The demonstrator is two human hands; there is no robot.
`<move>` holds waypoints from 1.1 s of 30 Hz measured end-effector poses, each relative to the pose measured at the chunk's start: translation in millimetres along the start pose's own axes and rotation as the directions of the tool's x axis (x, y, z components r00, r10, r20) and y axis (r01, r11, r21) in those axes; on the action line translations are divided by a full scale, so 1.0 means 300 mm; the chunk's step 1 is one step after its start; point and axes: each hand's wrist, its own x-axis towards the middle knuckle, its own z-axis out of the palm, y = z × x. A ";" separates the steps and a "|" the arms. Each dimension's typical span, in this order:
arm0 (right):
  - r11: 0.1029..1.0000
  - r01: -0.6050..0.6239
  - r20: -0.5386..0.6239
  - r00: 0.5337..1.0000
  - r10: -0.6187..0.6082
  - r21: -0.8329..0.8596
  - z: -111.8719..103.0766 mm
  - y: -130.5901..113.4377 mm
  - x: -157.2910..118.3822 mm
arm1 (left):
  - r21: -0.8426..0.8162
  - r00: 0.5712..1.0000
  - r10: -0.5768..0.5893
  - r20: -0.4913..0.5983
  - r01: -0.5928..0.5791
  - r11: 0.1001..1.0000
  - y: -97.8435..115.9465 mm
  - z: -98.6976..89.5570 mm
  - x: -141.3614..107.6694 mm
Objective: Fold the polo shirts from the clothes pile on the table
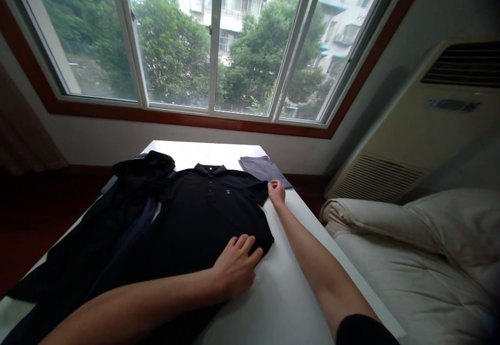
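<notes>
A black polo shirt [203, 215] lies front up on a white table [289, 262], its collar toward the window and a small light logo on the chest. My right hand [277, 192] is closed in a pinch on the end of the sleeve at the right. Lower down, my left hand [239, 264] rests on the shirt near its right side edge, palm down, fingers bent and slightly apart. The fingertips press on the cloth. My left forearm covers part of the lower shirt.
Dark clothes [144, 170] are heaped along the table's left side, against the shirt. A folded grey-purple garment [261, 168] lies at the far right corner. Beyond stands a window [213, 48]. To the right are a beige padded sofa [406, 251] and an air conditioner [422, 121].
</notes>
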 end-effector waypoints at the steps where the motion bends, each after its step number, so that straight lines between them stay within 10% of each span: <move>1: 0.996 0.071 -0.031 0.997 -0.073 -0.054 -0.013 -0.002 -0.025 | 0.019 1.000 -0.022 -0.009 0.023 1.000 -0.015 0.006 0.003; 6: 0.916 0.386 0.312 0.889 -0.336 -0.111 -0.110 -0.031 -0.216 | 0.053 0.981 -0.189 -0.053 0.192 0.980 -0.096 -0.026 -0.001; 9: 0.884 0.463 0.590 0.695 -0.411 0.070 -0.179 -0.047 -0.369 | 0.000 0.960 -0.275 0.045 0.276 0.961 -0.116 -0.064 -0.033; 15: 0.750 0.576 0.670 0.418 -0.613 0.327 -0.244 -0.066 -0.612 | -0.266 0.937 -0.339 0.079 0.348 0.899 -0.140 -0.066 -0.106; 22: 0.838 0.467 0.683 0.517 -0.516 0.280 -0.236 -0.114 -0.685 | -0.667 0.943 -0.289 -0.165 0.109 0.737 -0.105 -0.049 -0.154; 33: 0.706 0.574 0.682 0.317 -0.659 0.416 -0.340 -0.226 -0.775 | -0.800 0.874 -0.429 -0.226 0.085 0.594 0.016 -0.004 -0.239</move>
